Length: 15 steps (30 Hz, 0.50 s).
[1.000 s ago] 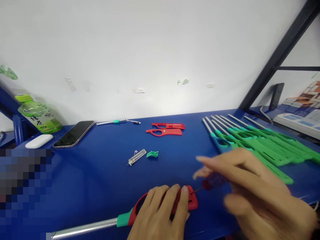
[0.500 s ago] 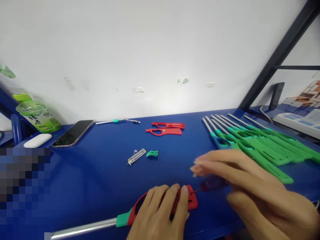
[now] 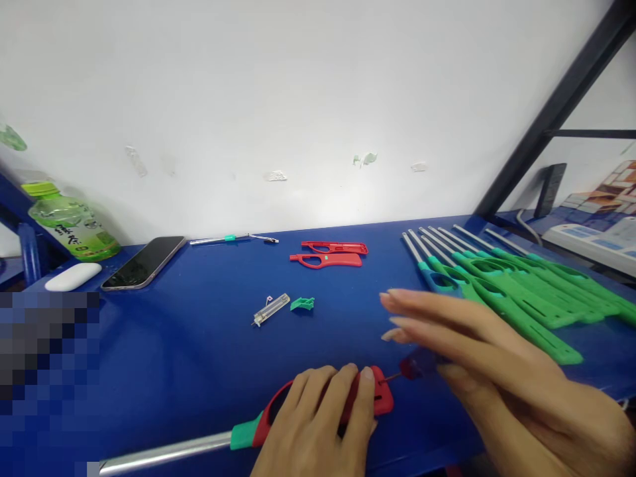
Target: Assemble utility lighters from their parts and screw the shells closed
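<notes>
A red gas lighter (image 3: pixel 382 394) with a green collar and a long metal tube lies near the table's front edge. Spread over its handle, my left hand (image 3: pixel 318 417) presses it against the table, its fingers covering most of the red part. My right hand (image 3: pixel 497 358) is at the handle of a small screwdriver (image 3: pixel 412 366), thumb below and fingers stretched out above. The screwdriver's thin shaft meets the lighter's butt end. Beyond my hands are a clear fuel tank (image 3: pixel 271 309), a green trigger piece (image 3: pixel 303 304) and two red handle shells (image 3: pixel 328 260).
Several green lighters (image 3: pixel 536 291) lie in a row at right. A metal tube with a wire (image 3: pixel 213 240) rests by the wall. At left are a phone (image 3: pixel 146 263), a white case (image 3: pixel 73 277) and a green bottle (image 3: pixel 74 228). A dark post (image 3: pixel 551 112) slants up at right.
The fingers of my right hand have straightened and its thumb has shifted a little left and up along the screwdriver handle. My left hand and the red lighter have stayed put.
</notes>
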### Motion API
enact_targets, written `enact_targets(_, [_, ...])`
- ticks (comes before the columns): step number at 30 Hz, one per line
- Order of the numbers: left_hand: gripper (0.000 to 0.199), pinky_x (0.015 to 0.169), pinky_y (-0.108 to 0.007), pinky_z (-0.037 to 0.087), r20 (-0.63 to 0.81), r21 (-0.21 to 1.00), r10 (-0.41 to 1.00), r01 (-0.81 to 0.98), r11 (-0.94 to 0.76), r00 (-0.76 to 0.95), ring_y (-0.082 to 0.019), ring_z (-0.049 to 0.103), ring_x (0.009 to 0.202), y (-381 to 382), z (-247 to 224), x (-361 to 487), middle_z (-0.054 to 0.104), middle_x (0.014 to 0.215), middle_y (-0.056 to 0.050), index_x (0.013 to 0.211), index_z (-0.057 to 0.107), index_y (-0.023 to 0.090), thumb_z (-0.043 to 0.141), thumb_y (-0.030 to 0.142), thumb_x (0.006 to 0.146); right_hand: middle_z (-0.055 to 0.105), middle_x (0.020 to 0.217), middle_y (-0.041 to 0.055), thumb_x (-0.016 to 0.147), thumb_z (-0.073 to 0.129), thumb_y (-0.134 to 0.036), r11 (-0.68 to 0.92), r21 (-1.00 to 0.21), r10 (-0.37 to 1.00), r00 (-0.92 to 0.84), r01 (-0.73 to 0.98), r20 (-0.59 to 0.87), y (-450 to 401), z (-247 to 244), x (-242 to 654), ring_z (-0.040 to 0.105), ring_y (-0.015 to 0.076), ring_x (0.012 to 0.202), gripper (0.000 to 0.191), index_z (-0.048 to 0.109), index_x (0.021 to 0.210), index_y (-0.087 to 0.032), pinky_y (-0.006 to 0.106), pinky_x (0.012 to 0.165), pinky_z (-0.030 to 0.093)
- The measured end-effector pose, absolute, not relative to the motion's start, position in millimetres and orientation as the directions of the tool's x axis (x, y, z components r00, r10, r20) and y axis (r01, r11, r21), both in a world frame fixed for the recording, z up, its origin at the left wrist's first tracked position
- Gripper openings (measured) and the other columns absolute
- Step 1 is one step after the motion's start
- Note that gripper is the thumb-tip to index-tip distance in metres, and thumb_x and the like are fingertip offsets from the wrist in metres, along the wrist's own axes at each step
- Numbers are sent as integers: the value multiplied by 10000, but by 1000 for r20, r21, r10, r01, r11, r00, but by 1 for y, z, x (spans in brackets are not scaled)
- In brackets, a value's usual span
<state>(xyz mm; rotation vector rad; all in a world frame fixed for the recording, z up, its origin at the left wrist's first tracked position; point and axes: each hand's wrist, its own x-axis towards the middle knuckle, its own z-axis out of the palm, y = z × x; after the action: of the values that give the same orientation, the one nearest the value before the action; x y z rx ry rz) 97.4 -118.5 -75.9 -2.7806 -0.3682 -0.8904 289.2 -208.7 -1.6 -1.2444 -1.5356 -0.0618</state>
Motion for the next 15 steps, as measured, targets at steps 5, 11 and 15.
enact_targets(5, [344, 839, -437, 686, 588, -118, 180, 304, -946, 789, -275, 789, 1020, -121, -74, 97, 798, 1248, -87, 1418, 658, 132, 507, 200, 1117, 802, 951, 3, 972, 723, -90, 467, -595, 584, 277, 654, 763, -203, -6, 288, 733, 192, 787, 341, 817, 1195, -330, 297, 649, 654])
enact_targets(11, [329, 848, -421, 680, 622, -89, 191, 311, -946, 759, -265, 785, 1003, -122, -74, 97, 803, 1219, -82, 1390, 668, 132, 490, 190, 1119, 818, 916, 27, 891, 818, -121, 481, -481, 523, 201, 733, 828, -204, 3, 290, 765, 203, 768, 272, 855, 1109, -281, 264, 554, 628])
enact_targets(15, [353, 853, -428, 682, 614, -108, 179, 307, -945, 768, -278, 781, 1023, -123, -76, 97, 798, 1235, -83, 1409, 662, 129, 552, 151, 1074, 867, 1076, 6, 960, 677, -91, 470, -485, 562, 174, 738, 809, -206, 2, 290, 831, 199, 855, 316, 845, 1142, -287, 250, 670, 682])
